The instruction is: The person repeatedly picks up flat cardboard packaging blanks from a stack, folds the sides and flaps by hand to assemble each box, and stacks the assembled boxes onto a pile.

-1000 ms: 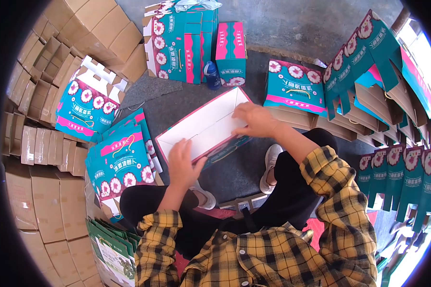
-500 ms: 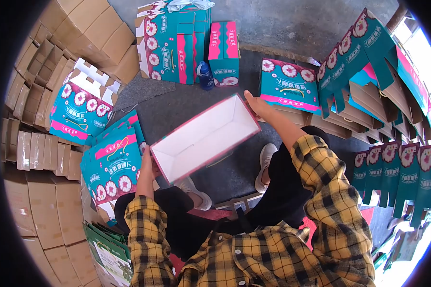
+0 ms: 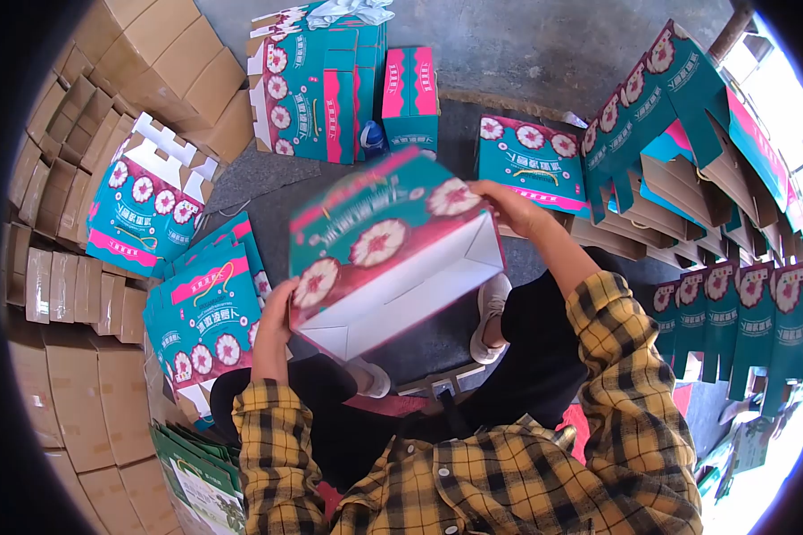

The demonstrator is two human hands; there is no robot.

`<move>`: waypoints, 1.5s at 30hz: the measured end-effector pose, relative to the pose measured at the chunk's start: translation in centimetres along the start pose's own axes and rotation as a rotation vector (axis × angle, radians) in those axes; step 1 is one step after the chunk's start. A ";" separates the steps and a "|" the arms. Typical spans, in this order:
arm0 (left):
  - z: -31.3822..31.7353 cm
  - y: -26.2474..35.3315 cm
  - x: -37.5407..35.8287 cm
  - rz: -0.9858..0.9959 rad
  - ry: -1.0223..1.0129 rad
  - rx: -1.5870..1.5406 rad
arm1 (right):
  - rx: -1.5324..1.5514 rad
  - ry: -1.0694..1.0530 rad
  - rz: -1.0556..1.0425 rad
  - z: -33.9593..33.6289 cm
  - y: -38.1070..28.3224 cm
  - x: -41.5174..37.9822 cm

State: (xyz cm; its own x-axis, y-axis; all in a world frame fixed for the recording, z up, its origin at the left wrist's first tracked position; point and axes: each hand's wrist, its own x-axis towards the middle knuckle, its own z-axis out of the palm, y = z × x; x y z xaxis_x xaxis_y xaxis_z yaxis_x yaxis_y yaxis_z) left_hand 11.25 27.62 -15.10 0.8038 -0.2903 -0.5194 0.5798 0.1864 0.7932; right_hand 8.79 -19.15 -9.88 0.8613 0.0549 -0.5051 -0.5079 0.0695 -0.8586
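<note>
Between my hands a teal, pink and maroon printed carton [image 3: 375, 239] hangs tilted above the floor, slightly smeared by motion. Its folded white end faces me, and one printed side with round fruit pictures shows. My left hand [image 3: 277, 312] grips the lower left corner, with its fingers partly hidden. At the upper right corner, my right hand [image 3: 511, 207] is closed on the carton's edge. Left of my left hand lies a pile of flat printed cartons [image 3: 207, 312]. A closed printed carton [image 3: 531, 159] lies beyond my right hand.
Brown cardboard boxes [image 3: 76, 392] are stacked along the left. Several printed cartons [image 3: 308, 89] stand at the back, near a blue bottle [image 3: 372, 138]. Partly opened cartons [image 3: 687, 134] lean in a row on the right. Green printed bags [image 3: 196, 481] lie at the lower left.
The carton has turned over in my hands: its open white inside faced me before, and now its closed white end and a printed side show. Both hands still hold it.
</note>
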 end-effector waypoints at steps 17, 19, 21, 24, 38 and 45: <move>3.4 -1.7 0.3 0.235 0.095 -0.112 | -0.095 0.249 0.072 -0.4 2.4 -1.1; 2.9 -1.8 0.4 0.227 0.076 -0.141 | -0.111 0.242 0.087 -0.6 2.8 -1.2; 2.6 -1.9 0.6 0.225 0.068 -0.167 | -0.121 0.230 0.104 -0.6 3.2 -1.3; 3.6 -2.3 1.1 0.193 0.210 -0.067 | -0.141 0.218 0.114 -0.7 4.0 -1.5; 5.2 -0.6 4.2 0.420 0.432 0.631 | -0.912 0.167 -0.257 1.9 2.8 2.0; 8.2 0.5 2.9 0.628 0.586 1.100 | -1.168 0.146 -0.102 2.0 3.3 4.1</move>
State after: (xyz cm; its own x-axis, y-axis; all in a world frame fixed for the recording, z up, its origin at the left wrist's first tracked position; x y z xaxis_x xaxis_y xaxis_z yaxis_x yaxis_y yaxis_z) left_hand 12.82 19.18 -13.63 0.9838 0.0476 0.1731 -0.0753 -0.7659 0.6386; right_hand 10.64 -16.71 -14.61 0.9289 -0.0182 -0.3698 -0.1833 -0.8903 -0.4168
